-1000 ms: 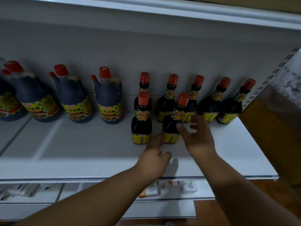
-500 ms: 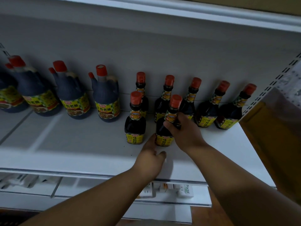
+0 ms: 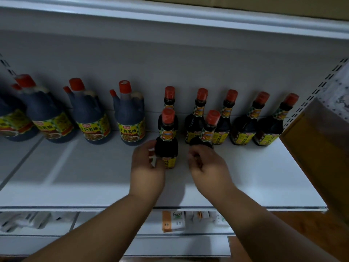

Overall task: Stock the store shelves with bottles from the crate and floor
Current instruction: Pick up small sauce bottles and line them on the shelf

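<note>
Hands are gripping two small dark red-capped sauce bottles: left hand [image 3: 146,168] curling around one [image 3: 166,140], right hand [image 3: 206,167] around another [image 3: 206,135], mid-shelf [image 3: 264,176], starting a front row; crate unseen.

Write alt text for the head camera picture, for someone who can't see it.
Two bare hands each hold a small dark sauce bottle on a white shelf: the left hand on the front left bottle, the right hand on the front right bottle. Five similar bottles and larger jugs line the back.
</note>
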Available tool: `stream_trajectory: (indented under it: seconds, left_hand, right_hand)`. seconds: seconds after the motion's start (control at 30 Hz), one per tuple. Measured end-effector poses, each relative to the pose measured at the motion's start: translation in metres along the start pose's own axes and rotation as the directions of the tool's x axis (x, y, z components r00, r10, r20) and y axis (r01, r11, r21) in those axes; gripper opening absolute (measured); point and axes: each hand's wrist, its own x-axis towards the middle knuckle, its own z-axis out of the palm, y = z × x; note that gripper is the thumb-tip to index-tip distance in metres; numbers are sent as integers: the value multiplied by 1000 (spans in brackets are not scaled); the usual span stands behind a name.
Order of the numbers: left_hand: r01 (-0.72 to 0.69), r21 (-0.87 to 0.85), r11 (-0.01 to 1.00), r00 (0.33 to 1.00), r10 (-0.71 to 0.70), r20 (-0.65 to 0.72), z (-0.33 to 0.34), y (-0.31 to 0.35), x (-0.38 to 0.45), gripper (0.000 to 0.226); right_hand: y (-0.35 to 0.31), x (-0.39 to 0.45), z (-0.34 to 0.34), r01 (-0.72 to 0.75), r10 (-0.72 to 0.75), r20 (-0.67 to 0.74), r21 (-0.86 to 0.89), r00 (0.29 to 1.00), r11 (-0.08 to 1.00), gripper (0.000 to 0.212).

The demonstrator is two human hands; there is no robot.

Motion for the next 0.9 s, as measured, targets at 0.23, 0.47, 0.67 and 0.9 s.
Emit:
stream_trajectory:
  seconds: [0.23, 0.47, 0.67, 0.9]
  left_hand:
    - [-19, 103, 995, 973, -5, 229, -3, -14, 27, 51]
    - [-99, 202, 974, 965, 45, 257, -23, 7, 21, 57]
    - [-241, 384, 891, 970, 210, 122, -61, 36, -17, 48]
    - [-71, 580, 811, 983, 156, -97, -121, 40, -110, 42]
  right_hand:
    - [-43, 50, 14, -113, 98, 144, 100, 985, 988, 42]
    - [-55, 46, 4, -140, 140, -6, -8, 990, 990, 28]
    - [-73, 13, -2, 153, -154, -77, -19, 985, 988, 12]
    - [-117, -34, 2, 336, -354, 190, 124, 916, 934, 19]
